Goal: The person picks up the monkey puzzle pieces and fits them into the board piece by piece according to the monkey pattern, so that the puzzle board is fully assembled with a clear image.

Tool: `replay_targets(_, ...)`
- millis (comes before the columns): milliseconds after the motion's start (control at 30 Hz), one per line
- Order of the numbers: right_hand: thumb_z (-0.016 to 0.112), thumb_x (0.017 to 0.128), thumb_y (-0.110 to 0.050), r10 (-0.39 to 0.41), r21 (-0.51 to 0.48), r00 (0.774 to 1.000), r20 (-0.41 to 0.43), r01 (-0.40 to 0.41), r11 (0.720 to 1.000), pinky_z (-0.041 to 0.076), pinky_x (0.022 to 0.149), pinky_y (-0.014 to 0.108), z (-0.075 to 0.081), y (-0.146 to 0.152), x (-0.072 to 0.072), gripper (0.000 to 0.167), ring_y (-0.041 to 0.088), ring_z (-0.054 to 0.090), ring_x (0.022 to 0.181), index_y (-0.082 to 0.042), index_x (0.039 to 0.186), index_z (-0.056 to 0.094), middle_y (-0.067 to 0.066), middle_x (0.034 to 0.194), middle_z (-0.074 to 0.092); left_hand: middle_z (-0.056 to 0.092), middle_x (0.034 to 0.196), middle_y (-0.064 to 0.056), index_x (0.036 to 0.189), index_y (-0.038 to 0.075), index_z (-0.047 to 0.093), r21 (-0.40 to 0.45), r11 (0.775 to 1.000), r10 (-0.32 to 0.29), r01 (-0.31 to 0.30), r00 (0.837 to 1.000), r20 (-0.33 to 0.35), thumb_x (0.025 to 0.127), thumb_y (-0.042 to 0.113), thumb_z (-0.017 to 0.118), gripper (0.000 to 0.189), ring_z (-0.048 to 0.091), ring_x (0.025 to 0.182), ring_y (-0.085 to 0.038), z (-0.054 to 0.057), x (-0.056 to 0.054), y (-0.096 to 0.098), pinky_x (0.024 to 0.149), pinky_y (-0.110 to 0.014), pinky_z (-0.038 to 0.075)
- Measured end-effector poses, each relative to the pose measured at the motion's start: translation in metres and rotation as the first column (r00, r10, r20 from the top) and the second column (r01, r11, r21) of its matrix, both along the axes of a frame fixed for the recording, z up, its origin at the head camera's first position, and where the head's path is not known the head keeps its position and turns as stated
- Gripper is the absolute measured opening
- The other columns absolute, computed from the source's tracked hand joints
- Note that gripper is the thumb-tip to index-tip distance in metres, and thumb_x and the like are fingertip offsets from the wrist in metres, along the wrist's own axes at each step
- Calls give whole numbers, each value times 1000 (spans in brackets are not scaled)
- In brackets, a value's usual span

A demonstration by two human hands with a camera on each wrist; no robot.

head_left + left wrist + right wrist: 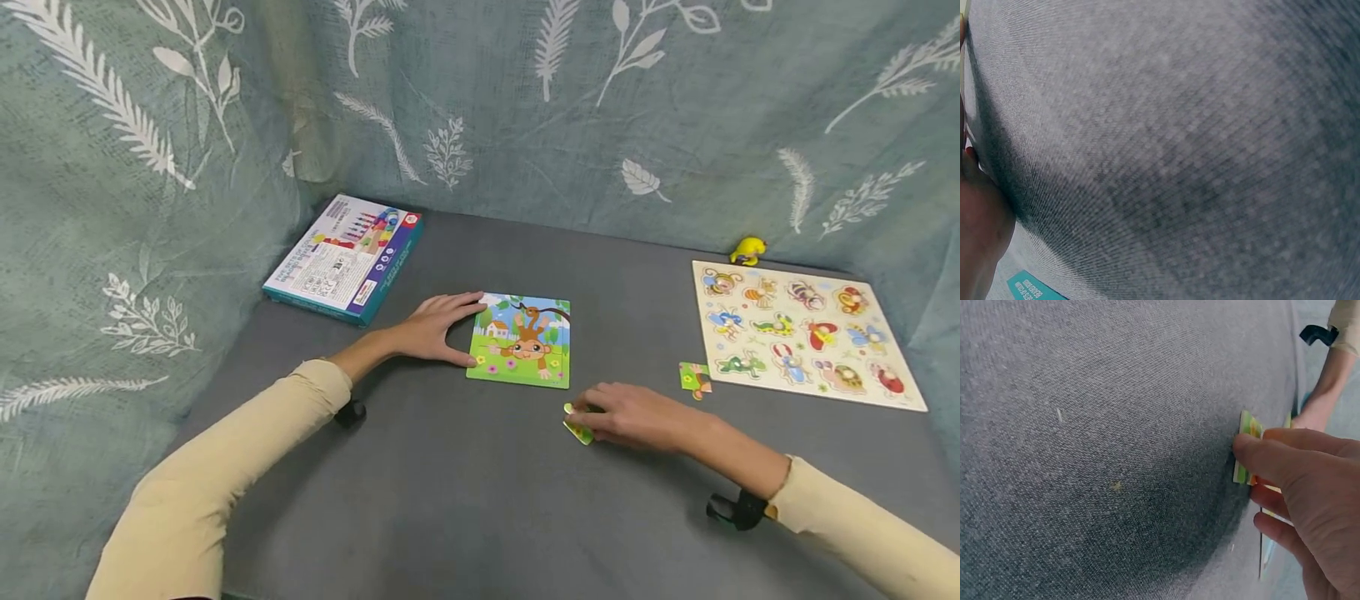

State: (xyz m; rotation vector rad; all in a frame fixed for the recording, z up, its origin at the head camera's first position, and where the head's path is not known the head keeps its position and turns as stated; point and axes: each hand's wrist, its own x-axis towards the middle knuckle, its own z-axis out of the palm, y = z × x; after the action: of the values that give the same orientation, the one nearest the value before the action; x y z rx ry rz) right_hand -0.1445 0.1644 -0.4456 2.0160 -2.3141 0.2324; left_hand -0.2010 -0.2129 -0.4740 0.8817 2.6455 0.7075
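Note:
A square monkey jigsaw puzzle (517, 342) lies flat in the middle of the table. My left hand (431, 329) is spread at its left side, with the thumb at the lower left corner and the fingertips at the upper left. To the right and nearer, my right hand (630, 415) pinches a small green puzzle piece (579, 427) between thumb and fingers. In the right wrist view the thumb lies over the face of that piece (1242, 469), which is tilted up on edge. Another puzzle piece (695, 379), green and brown, lies on the table beyond the right hand.
At the back left lies a white and teal box (337, 258). A wooden peg board (806, 333) with several insect shapes lies at the right, and a small yellow toy (747, 250) sits behind it. Patterned green cloth (480, 125) hangs around the grey table.

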Motion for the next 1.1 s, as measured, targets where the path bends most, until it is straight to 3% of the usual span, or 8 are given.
replay_targets(167, 78, 80, -14, 17, -49, 1000, -23, -18, 999, 49, 69, 26, -2, -4, -5, 34, 13, 58, 84, -15, 112, 67, 0, 104, 62, 14, 164, -7, 154, 15, 27, -12, 1000, -15, 15, 1000, 9, 81, 46, 74, 92, 18, 148, -33, 4, -8, 0, 116, -57, 11)
replay_targets(367, 79, 78, -17, 24, -132, 999, -42, -30, 991, 49, 64, 26, 1, -14, -16, 30, 12, 57, 78, -12, 105, 69, 1, 96, 63, 13, 164, -5, 155, 17, 26, -32, 999, 12, -11, 1000, 19, 81, 47, 75, 94, 17, 149, -31, 8, -9, -3, 117, -56, 10)
replay_targets(500, 76, 81, -20, -50, -194, 999, 0, 50, 980, 49, 62, 26, 7, -30, -26, 28, 12, 58, 79, -10, 106, 71, 3, 96, 64, 14, 164, -5, 155, 16, 26, -30, 999, 14, -13, 999, 31, 81, 48, 74, 94, 17, 148, -31, 7, -7, -4, 117, -56, 10)
replay_targets(600, 72, 82, -21, -130, -215, 989, 76, 144, 966, 51, 66, 28, 11, -50, -34, 29, 14, 60, 83, -8, 108, 71, 5, 99, 66, 15, 164, -6, 154, 15, 27, -20, 1000, 9, -8, 999, 32, 80, 48, 74, 94, 18, 148, -32, 4, -5, -4, 116, -57, 11)
replay_targets(733, 70, 84, -20, -206, -195, 965, 161, 236, 952, 52, 74, 31, 10, -83, -44, 28, 17, 62, 88, -6, 108, 71, 7, 103, 66, 15, 164, -6, 155, 16, 27, -14, 1000, 10, -10, 1000, 27, 80, 46, 75, 93, 18, 148, -32, 2, -3, -4, 116, -58, 11)
replay_targets(900, 66, 90, -19, -193, -148, 960, 205, 226, 963, 51, 77, 30, 1, -116, -52, 20, 18, 62, 87, -5, 102, 73, 7, 99, 67, 15, 164, -7, 155, 15, 27, -4, 1000, -2, 2, 1000, 26, 81, 45, 75, 93, 19, 148, -33, 2, -3, -2, 116, -58, 11)
replay_targets(1100, 64, 94, -22, -225, -90, 938, 263, 255, 963, 52, 78, 30, -4, -126, -55, 21, 17, 63, 87, -5, 101, 73, 6, 98, 68, 14, 164, -7, 155, 15, 25, -9, 1000, -20, 20, 1000, 22, 81, 44, 76, 94, 18, 148, -33, 1, -5, 0, 116, -58, 11)
